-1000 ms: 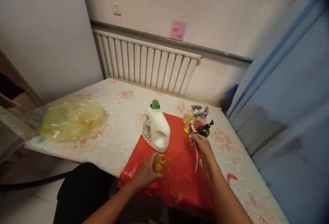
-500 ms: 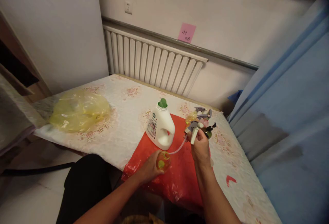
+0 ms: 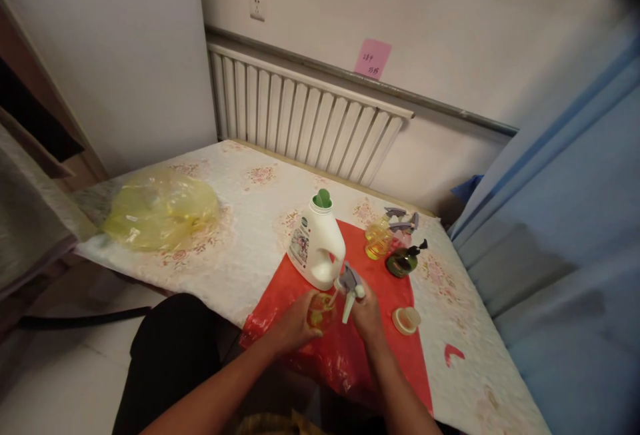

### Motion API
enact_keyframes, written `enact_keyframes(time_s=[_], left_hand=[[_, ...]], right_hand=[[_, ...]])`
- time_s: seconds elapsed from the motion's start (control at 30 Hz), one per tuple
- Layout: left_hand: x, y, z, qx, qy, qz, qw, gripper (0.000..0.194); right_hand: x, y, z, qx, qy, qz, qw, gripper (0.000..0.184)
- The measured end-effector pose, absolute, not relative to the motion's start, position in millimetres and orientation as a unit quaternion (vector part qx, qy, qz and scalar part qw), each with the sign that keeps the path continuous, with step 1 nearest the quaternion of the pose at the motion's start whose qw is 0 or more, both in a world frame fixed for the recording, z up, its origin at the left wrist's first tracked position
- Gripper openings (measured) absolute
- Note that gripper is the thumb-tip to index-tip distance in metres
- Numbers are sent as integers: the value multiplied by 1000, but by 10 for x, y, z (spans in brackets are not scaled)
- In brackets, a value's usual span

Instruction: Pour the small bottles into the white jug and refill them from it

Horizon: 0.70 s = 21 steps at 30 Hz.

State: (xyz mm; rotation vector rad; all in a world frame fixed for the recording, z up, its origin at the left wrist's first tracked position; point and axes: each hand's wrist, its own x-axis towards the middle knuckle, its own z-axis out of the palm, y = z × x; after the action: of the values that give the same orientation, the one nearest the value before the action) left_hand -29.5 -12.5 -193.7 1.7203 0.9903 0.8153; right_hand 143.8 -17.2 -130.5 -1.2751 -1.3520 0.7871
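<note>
Red plastic sheet, glossy, wrinkled, over floral cloth. White jug, smooth, rounded, loop-handled, stands on sheet. Bottle see-through, yellowish, held over sheet near jug; left hand wraps fingers round it. Right hand grips grey-and-white spray head, thin pale tube at bottle's mouth.

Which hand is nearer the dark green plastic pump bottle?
Right. The right hand is left of the pump bottle and closer to the camera; the left hand is farther left.
</note>
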Motion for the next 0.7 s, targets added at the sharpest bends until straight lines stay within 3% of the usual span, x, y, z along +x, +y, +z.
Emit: enact_keyframes(time_s=[0.17, 0.7], left_hand=[[-279, -116, -1958, 707, 388, 346, 480, 63], [-278, -105, -2077, 700, 407, 340, 478, 74]], right_hand=[[1438, -281, -1456, -529, -619, 349, 464, 21], [1486, -253, -1506, -514, -658, 354, 421, 31]])
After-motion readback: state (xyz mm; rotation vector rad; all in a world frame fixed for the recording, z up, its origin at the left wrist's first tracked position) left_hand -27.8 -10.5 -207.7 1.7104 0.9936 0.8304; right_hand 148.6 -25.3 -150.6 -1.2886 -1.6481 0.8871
